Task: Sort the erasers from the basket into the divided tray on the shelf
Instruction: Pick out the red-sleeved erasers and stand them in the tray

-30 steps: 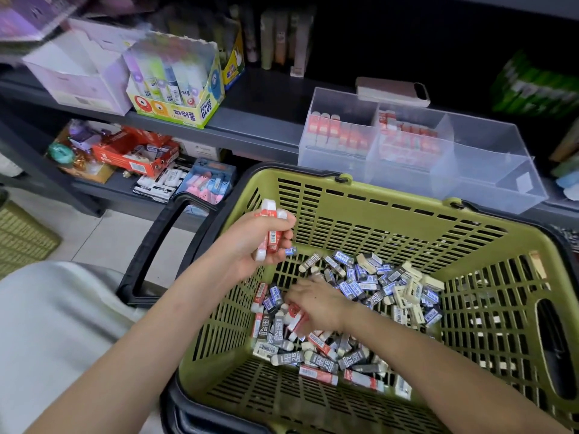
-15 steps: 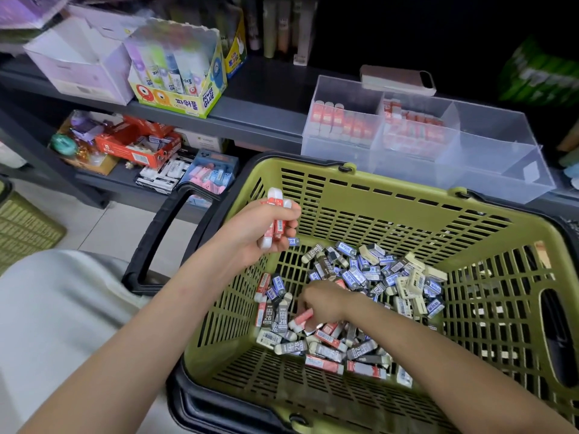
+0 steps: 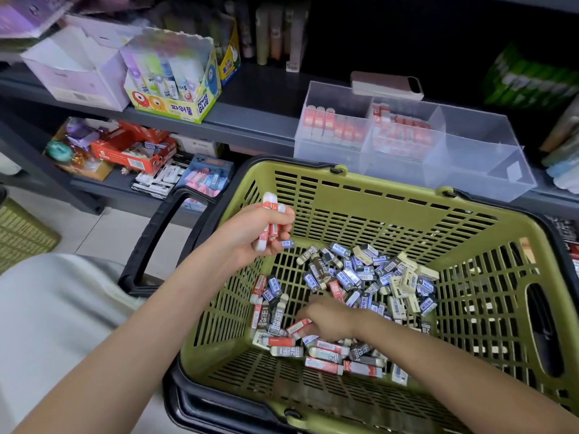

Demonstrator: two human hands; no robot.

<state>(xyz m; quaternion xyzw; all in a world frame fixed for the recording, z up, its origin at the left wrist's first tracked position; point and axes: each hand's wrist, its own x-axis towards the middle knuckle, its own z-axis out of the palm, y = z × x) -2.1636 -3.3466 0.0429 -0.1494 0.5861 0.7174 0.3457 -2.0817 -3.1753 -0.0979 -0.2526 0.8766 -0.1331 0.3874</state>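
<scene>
Several red-sleeved erasers [image 3: 270,225] stand bunched in my left hand [image 3: 250,233], fingers curled tight round them, left of centre frame beside the left wall of the basket [image 3: 376,198]. Their long axes run nearly upright, top ends tipped slightly toward the upper right. Lower down, at centre frame, my right hand [image 3: 332,319] is sunk in the loose pile of erasers [image 3: 369,277] on the basket floor. Its fingertips pinch one more red eraser [image 3: 299,326], which lies almost level with its free end pointing to the frame's left. Above and to the right of both hands, past the basket's far rim, the clear divided tray [image 3: 476,173] sits on the grey shelf [image 3: 257,120], its two left compartments holding red-sleeved erasers standing in rows. By my reckoning the left hand, higher in the frame, is nearer those compartments, so the pinched eraser likely goes up and left to join the bunch before the load travels to the upper right. A phone [image 3: 387,84] rests on the tray's back edge, and a glue box [image 3: 175,95] stands at upper left.
</scene>
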